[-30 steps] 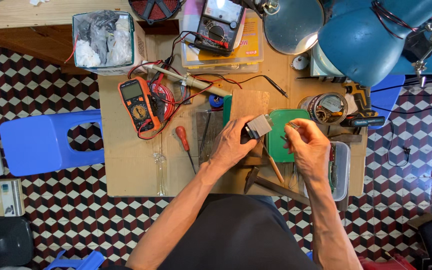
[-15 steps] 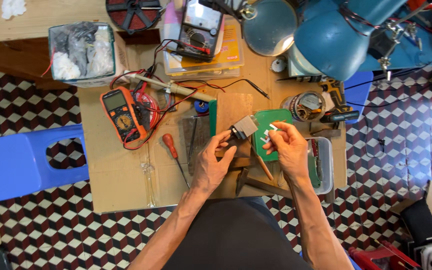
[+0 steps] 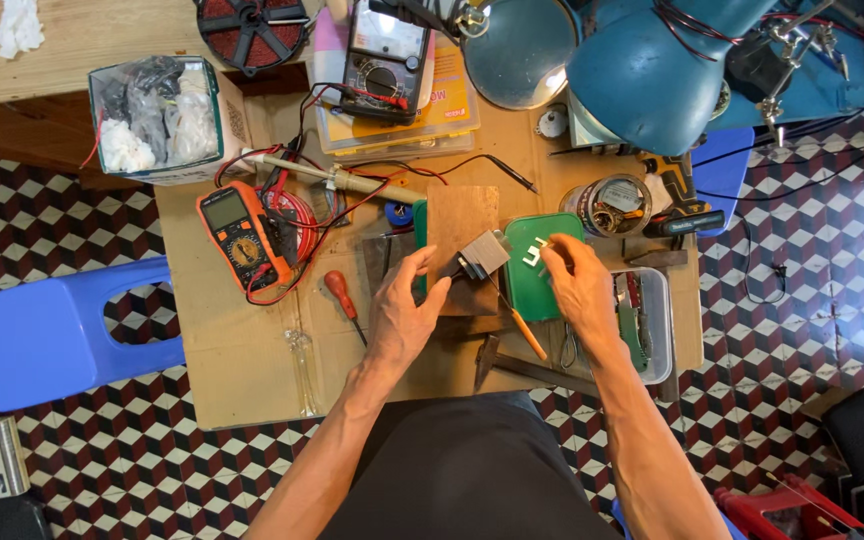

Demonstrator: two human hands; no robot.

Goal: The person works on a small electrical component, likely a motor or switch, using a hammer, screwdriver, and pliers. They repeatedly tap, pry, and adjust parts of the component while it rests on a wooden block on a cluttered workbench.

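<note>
An orange multimeter [image 3: 239,237] with a grey screen lies left on the table [image 3: 252,370]. A black analogue meter [image 3: 384,45] with a pale dial sits far, on a yellow package [image 3: 447,110].

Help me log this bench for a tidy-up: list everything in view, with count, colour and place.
grey block: 1, grey, centre, at left fingertips
green lid: 1, green, under right fingers
wooden board: 1, brown, behind block
orange multimeter: 1, orange, left
black meter: 1, black, top centre
red screwdriver: 1, red-handled, left of hands
lamps: 2, blue, top right
bin: 1, green-rimmed, top left
stool: 1, blue, left
left hand: 1, touching block
right hand: 1, on lid
</note>
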